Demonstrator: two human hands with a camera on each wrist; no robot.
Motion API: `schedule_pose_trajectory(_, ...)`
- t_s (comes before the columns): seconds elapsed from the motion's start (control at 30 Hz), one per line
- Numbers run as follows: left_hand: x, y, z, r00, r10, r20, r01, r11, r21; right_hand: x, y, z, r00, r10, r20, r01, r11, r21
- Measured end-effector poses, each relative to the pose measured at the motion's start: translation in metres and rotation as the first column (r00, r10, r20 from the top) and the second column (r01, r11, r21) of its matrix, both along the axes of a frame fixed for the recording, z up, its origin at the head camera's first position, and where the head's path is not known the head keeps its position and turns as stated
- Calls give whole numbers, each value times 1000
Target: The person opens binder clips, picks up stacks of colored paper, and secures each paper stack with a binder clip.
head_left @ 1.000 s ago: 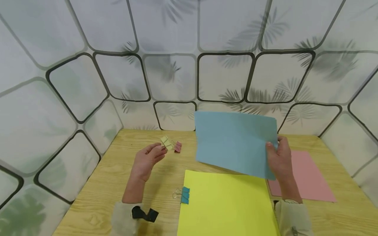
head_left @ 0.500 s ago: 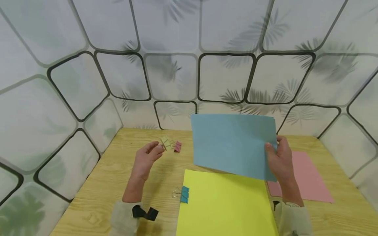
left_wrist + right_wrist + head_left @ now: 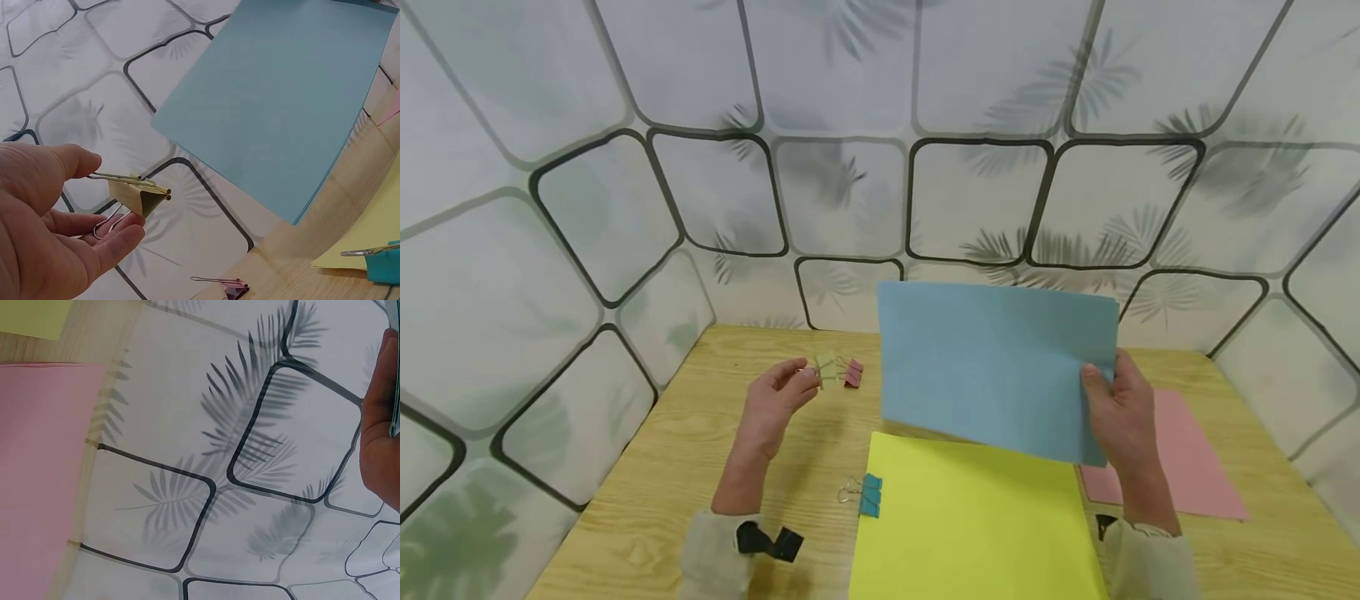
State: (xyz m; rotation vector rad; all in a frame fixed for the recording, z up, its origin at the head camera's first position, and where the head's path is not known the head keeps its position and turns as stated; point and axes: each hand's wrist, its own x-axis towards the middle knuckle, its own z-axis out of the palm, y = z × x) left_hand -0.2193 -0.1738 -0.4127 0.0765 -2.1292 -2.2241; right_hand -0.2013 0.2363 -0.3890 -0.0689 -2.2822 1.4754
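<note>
Left hand (image 3: 775,400) pinches a pale yellow clip (image 3: 127,194) by its wire handles, thumb on the upper one and fingers against the lower, in the air over the far left part of the table (image 3: 685,467). The clip's mouth seems to point rightward, away from the palm, though the head view is too blurred to confirm it. Just to the right, a pink clip (image 3: 853,373) lies loose and unused. Nearer the person, a teal clip (image 3: 871,495) already bites the left edge of the yellow paper (image 3: 977,517), its handles pointing left, so that set looks done. Above and beyond, layered blue paper (image 3: 992,367) is held up off the table, its long axis running left to right and dipping slightly at the right; no clip shows on it, so fastening appears left to do. The right hand (image 3: 1123,408) grips its right edge, thumb across the front. Farthest right, pink paper (image 3: 1191,458) lies partly behind the forearm, seemingly unfastened too.
</note>
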Motion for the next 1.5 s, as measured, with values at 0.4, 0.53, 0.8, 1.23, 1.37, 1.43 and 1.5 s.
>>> schedule_pose_trajectory(0.4,0,2,2,1000,16,14,-17,1000,19,0,1,2,999,16,50,-13,998,-66)
schedule_pose_trajectory(0.53,0,2,2,1000,10,6,-10,1000,19,1,1,3,999,18,40,-15,997,-70)
schedule_pose_trajectory(0.8,2,2,0,1000,8,4,-8,1000,16,4,-1,7,998,35,54,-28,992,-121)
schedule_pose_trajectory(1.23,3,4,0,1000,5,-11,-5,998,55,6,0,5,993,96,67,-83,981,-172)
schedule_pose_trajectory(1.37,5,5,2,1000,-14,-24,15,998,68,5,1,3,991,129,34,-122,978,-170)
schedule_pose_trajectory(1.43,5,6,3,999,-20,-27,22,997,77,4,2,2,989,146,34,-138,974,-177)
schedule_pose_trajectory(1.5,6,7,3,999,-28,-29,31,996,90,3,3,1,986,164,39,-153,969,-195)
